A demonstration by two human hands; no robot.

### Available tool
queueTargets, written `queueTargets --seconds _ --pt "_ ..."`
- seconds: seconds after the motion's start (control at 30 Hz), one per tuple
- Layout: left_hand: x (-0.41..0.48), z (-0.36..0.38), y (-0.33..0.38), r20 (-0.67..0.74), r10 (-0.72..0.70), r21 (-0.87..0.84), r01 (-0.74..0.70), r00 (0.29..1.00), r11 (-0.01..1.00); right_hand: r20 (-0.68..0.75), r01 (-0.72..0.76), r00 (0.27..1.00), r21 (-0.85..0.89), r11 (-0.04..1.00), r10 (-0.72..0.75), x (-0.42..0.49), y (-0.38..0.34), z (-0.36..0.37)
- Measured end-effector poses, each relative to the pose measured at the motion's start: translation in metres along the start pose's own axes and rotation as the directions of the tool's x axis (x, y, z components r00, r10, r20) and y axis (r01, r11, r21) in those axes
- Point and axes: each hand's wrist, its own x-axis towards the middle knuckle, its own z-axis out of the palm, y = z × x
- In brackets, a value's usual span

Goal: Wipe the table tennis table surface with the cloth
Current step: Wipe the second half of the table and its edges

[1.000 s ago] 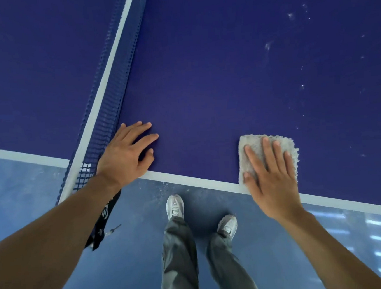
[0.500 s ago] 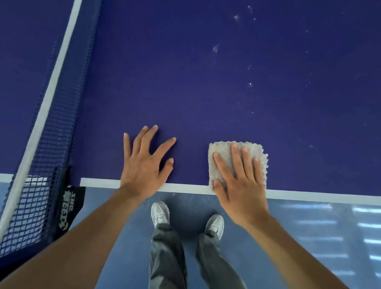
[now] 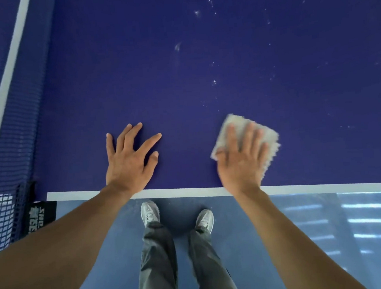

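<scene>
Standing on the blue floor (image 3: 283, 239) in pale shoes (image 3: 149, 212) and grey trousers (image 3: 157, 261), toes close under the near edge of the table (image 3: 178, 65). Reaching both bare forearms over the white edge line (image 3: 177, 192).

Resting the left hand (image 3: 127, 163) flat on the blue surface just past that line, fingers straight and spread wide, thumb out, holding nothing. Keeping much the same splayed pose as in the earlier frames.

Pressing the right hand (image 3: 241, 161) flat on the cloth (image 3: 268, 138), fingers straight and a little apart, thumb over its near left corner, nothing curled round it. Lying on the blue now, clear of the white line as far as shows, where half a second ago overlapping it and sitting square to the edge. Turned since then to a diamond tilt, one corner pointing away, and smeared by motion along the right side. Spaced further from the left hand than before, with a wide strip of bare blue between the two.

Further in, beyond the cloth: scattered white specks (image 3: 214, 82) on the surface, untouched. Far left: dark net (image 3: 16, 117) with a white top band running away, and a black lettered strap (image 3: 40, 216) hanging at its near end.
</scene>
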Motion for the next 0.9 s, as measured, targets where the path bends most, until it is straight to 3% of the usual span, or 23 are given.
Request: queueTargets --seconds 0.07,0.13,0.3,0.43,0.5,0.53,0.6,0.67,0.7,0.77,0.9 --pt "0.0 0.001 0.0 -0.015 0.001 -0.012 -0.001 1.0 1.0 0.029 0.283 0.959 -0.076 0.956 -0.281 -0.014 -0.004 0.006" --pt "-0.001 0.002 0.0 -0.028 0.004 -0.013 -0.005 1.0 1.0 0.03 0.362 0.932 -0.101 0.927 -0.361 -0.026 0.015 0.007" --pt "0.001 -0.002 0.003 -0.027 -0.003 -0.038 0.002 1.0 0.999 -0.028 -0.013 1.0 -0.029 0.999 0.012 -0.008 0.06 -0.011" --pt "0.001 -0.006 0.005 -0.023 -0.012 -0.051 0.011 1.0 0.999 -0.048 -0.298 0.951 0.101 0.949 0.304 0.039 0.033 -0.018" --pt "0.002 -0.006 0.004 -0.03 -0.01 -0.06 0.008 0.999 0.998 -0.021 -0.356 0.932 0.133 0.925 0.361 0.061 0.005 -0.016" --pt "0.002 -0.006 0.003 -0.036 -0.008 -0.061 0.006 0.999 0.998 -0.005 -0.32 0.946 0.123 0.939 0.323 0.067 -0.013 -0.014" --pt "0.002 -0.006 0.002 -0.045 -0.011 -0.069 0.008 0.999 0.998 0.016 -0.095 0.995 0.078 0.992 0.094 0.063 -0.046 -0.006" --pt "0.001 -0.006 0.002 -0.054 -0.015 -0.085 0.011 0.998 0.996 0.028 0.189 0.982 0.018 0.982 -0.189 0.043 -0.062 0.003" --pt "0.002 -0.007 0.002 -0.057 -0.015 -0.092 0.01 0.998 0.996 0.037 0.264 0.964 -0.007 0.965 -0.263 0.03 -0.06 0.007" --pt "0.002 -0.007 0.002 -0.056 -0.017 -0.106 0.011 0.998 0.994 0.052 0.248 0.967 -0.012 0.969 -0.248 0.01 -0.038 0.01" --pt "0.004 -0.009 0.002 -0.069 -0.015 -0.128 0.006 0.998 0.992 0.042 0.073 0.997 -0.037 0.997 -0.071 0.011 0.001 -0.004"
